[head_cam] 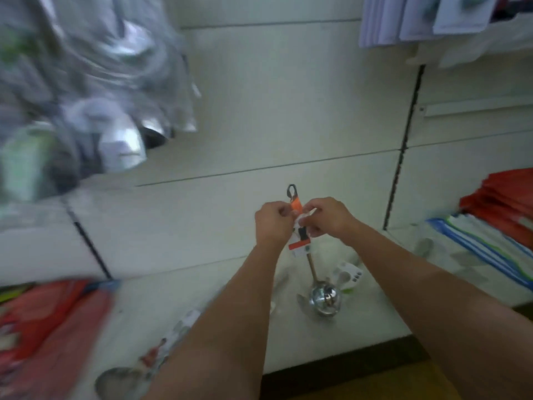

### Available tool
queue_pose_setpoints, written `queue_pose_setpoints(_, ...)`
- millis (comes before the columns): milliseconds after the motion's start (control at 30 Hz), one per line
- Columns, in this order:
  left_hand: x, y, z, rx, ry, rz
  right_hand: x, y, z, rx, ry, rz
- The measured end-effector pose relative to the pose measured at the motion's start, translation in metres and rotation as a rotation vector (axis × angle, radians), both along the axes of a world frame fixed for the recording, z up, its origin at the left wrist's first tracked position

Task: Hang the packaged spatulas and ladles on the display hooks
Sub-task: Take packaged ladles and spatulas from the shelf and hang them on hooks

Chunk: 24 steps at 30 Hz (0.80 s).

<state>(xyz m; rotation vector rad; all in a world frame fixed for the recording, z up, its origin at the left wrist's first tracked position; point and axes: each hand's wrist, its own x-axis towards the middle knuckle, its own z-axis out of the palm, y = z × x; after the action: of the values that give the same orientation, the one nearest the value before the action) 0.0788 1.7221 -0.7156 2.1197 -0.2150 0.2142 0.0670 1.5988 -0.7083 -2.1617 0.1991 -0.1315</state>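
Honestly I can't read a single word here. The orange-and-white card [300,241] on the ladle [324,300] I'm holding has print on it, but it's just blur. Same with the white package [347,277] on the shelf [375,327] and the red packs [43,327] at the left: marks, no legible text.

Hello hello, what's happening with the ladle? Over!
Both hands, left hand and right hand, pinching the ladle by its label end. Ladle upright, not yet hung. Nothing blocking.
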Motion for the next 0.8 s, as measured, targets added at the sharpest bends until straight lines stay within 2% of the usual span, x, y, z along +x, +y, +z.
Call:
queue_pose_setpoints(267,-0.043,0.065,0.066,-0.131,-0.143,0.097,-0.037,0.072,0.069,0.005,-0.159,0.051)
queue_pose_setpoints(533,-0.095,0.094,0.130,-0.191,-0.250,-0.006,-0.101,0.094,0.135,0.020,-0.249,0.073)
queue_pose_setpoints(800,-0.154,0.089,0.178,-0.293,-0.215,-0.127,-0.159,0.089,0.183,-0.076,-0.329,-0.011)
